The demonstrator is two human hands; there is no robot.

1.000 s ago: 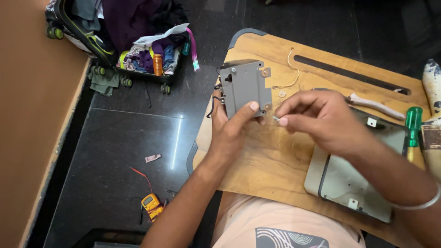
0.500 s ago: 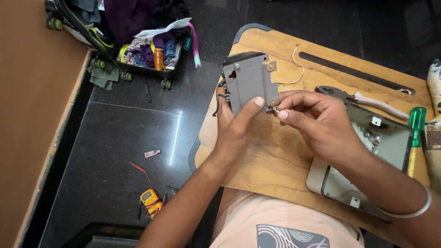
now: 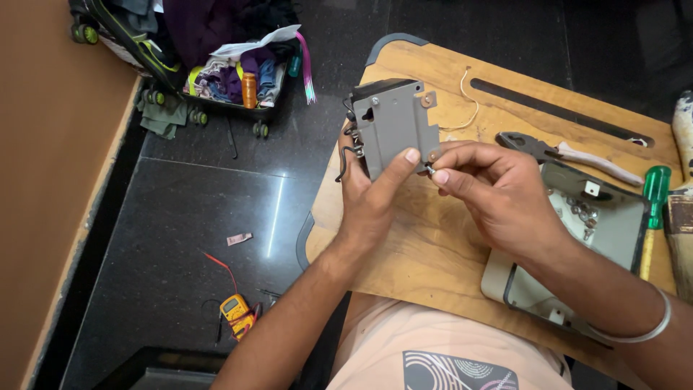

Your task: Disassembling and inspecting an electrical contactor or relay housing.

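Note:
My left hand [image 3: 372, 198] grips a grey metal box part [image 3: 395, 124] from below, thumb on its front face, holding it upright over a wooden lap board [image 3: 433, 245]. Black wires hang from the part's left side. My right hand [image 3: 494, 191] pinches a small screw [image 3: 429, 170] between thumb and forefinger, right at the part's lower right corner tab.
A grey metal cover plate [image 3: 613, 231] with loose screws lies on the board at right, beside pliers [image 3: 570, 153] and a green-handled screwdriver [image 3: 653, 198]. On the dark floor lie a yellow multimeter [image 3: 237, 312] and an open suitcase of clothes [image 3: 216, 65]. A tan wall runs along the left.
The grey part and both hands sit slightly higher and more to the right in view; my right fingers stay pinched at the part's lower right corner.

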